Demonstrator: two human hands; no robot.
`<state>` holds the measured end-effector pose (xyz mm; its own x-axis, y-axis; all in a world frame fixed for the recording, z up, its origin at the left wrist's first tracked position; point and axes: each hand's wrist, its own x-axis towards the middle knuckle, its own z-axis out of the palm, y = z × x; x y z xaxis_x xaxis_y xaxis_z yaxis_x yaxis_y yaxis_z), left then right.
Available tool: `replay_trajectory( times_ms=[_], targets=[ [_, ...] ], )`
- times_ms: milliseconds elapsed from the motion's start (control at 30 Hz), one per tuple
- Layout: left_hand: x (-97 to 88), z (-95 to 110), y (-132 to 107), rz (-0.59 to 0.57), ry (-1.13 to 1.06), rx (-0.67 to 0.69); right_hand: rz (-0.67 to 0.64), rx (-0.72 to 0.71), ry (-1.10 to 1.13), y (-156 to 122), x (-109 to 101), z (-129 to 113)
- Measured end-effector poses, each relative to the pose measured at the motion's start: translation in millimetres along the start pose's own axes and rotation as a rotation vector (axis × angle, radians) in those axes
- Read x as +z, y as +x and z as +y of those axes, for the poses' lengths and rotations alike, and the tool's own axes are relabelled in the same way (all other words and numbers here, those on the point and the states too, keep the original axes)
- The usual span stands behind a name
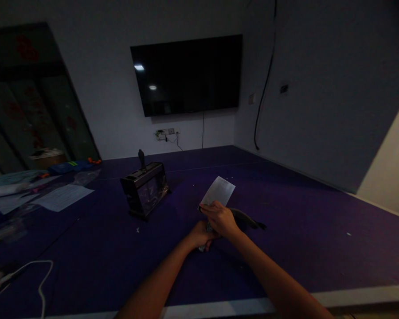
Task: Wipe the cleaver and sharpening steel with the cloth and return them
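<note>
pinching a pale sheet (220,190) by its near end, the right hand (221,218) sits beside the left hand (200,235), which grasps a mostly hidden greyish thing (209,227); sheet and hands are over the purple tabletop (302,239), toward its near edge, a black boxy appliance (142,190) standing to their left.

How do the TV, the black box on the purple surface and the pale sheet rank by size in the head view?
1. TV
2. Black box
3. Pale sheet, held in the right hand
</note>
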<state>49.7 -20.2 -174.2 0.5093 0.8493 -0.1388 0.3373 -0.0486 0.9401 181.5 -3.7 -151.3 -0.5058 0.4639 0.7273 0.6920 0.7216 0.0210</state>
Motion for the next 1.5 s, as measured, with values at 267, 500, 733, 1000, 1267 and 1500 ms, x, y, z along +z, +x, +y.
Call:
replay_trajectory(
  times_ms=[267, 500, 733, 1000, 1267, 1500],
  targets=[
    [-0.5, -0.5, 0.0, 0.02, 0.005, -0.023, -0.031, -0.038, 0.007, 0.6, 0.7, -3.4],
    [-1.4, 1.4, -0.8, -0.008, 0.052, -0.005, 0.002, -0.012, -0.013, 1.3, -2.3, 0.5],
    [2.5, 4.7, -3.7, -0.006, 0.145, -0.057, 0.159, 0.135, -0.1, -1.0, -11.8, 20.3],
    [-0.6, 10.3, -7.0, -0.084, 0.338, -0.012, 0.486, 0.353, -0.256, -6.2, -27.2, 47.1],
    [0.5, 13.0, -6.9, -0.061, 0.489, -0.044, 0.634, 0.525, -0.237, -10.5, -36.0, 56.8],
    [-0.2, 10.5, -6.0, -0.061, 0.453, -0.042, 0.607, 0.496, -0.267, -9.9, -32.6, 52.5]
  ],
)
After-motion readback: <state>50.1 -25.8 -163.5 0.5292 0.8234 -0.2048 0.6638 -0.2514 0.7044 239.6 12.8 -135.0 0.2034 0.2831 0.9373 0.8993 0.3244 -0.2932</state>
